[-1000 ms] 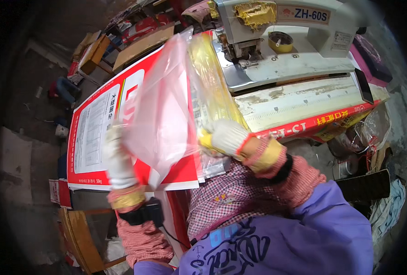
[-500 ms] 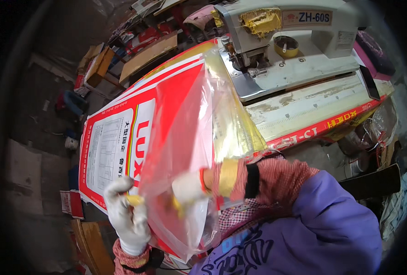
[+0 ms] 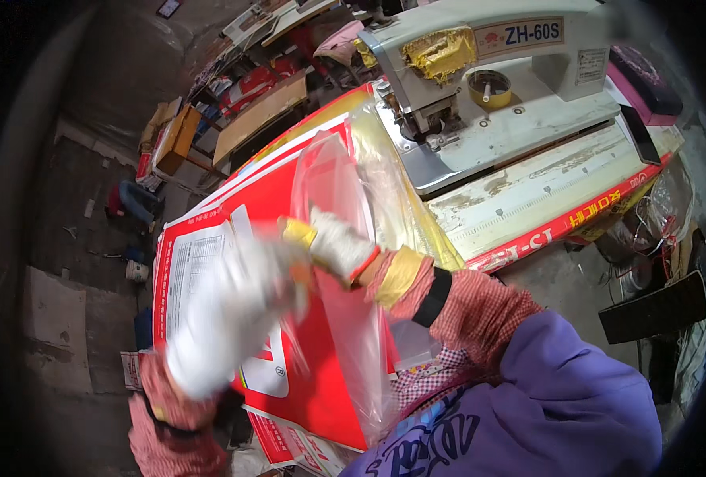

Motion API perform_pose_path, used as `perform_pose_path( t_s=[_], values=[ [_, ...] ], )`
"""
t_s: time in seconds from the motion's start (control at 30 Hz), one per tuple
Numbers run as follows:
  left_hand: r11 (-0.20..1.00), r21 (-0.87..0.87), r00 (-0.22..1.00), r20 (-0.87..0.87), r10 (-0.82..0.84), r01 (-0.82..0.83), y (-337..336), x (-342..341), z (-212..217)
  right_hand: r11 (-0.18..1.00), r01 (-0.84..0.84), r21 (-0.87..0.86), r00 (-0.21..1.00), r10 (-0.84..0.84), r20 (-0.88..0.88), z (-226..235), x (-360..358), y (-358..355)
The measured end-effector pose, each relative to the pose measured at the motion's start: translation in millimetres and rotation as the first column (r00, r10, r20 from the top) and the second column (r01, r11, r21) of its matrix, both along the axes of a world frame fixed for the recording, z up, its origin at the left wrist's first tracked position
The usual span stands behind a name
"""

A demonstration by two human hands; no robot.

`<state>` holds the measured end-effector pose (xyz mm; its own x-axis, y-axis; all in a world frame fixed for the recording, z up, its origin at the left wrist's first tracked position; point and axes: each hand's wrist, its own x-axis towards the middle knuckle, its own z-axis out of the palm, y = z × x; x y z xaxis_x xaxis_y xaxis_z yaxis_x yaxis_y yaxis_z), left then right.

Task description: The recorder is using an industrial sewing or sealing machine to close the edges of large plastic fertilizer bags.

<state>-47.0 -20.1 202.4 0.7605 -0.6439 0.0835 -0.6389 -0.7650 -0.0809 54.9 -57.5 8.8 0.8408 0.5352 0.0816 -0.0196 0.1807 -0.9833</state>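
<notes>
Clearly the clear plastic liner (image 3: pixel 345 262) is thin, limp and slippery, lying over the red sack (image 3: pixel 321 381); right hand (image 3: pixel 339 245) pinches its edge, left hand (image 3: pixel 222 318) too blurred to tell its grip.

a pale industrial sewing machine (image 3: pixel 512 87) stands on its worn table (image 3: pixel 544 199), with wooden boards (image 3: pixel 257 115) beyond.

Left hand: the left hand (image 3: pixel 222 318), in a white glove and blurred, lies over the red printed sack (image 3: pixel 305 374).
Right hand: the right hand (image 3: pixel 337 245), gloved, grips the clear plastic bag (image 3: pixel 353 334) at its upper part.
Sack: lies flat, reaching toward the sewing machine (image 3: pixel 488 87).
Machine: stands on the worn work table (image 3: pixel 544 191).
</notes>
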Motion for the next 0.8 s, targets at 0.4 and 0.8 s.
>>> perform_pose_path(
  t_s=[0.4,0.8],
  values=[
    [0.551,0.704,0.894,0.361,0.267,-0.449,-17.7,106.6,-48.2,0.986,-0.165,0.008,0.798,0.129,0.588,15.0,-58.4,-27.4],
    [0.633,0.502,0.773,0.577,0.262,-0.589,17.4,203.2,23.5,0.609,-0.529,-0.591,0.543,0.778,0.316,17.9,-104.4,-26.1]
  ],
)
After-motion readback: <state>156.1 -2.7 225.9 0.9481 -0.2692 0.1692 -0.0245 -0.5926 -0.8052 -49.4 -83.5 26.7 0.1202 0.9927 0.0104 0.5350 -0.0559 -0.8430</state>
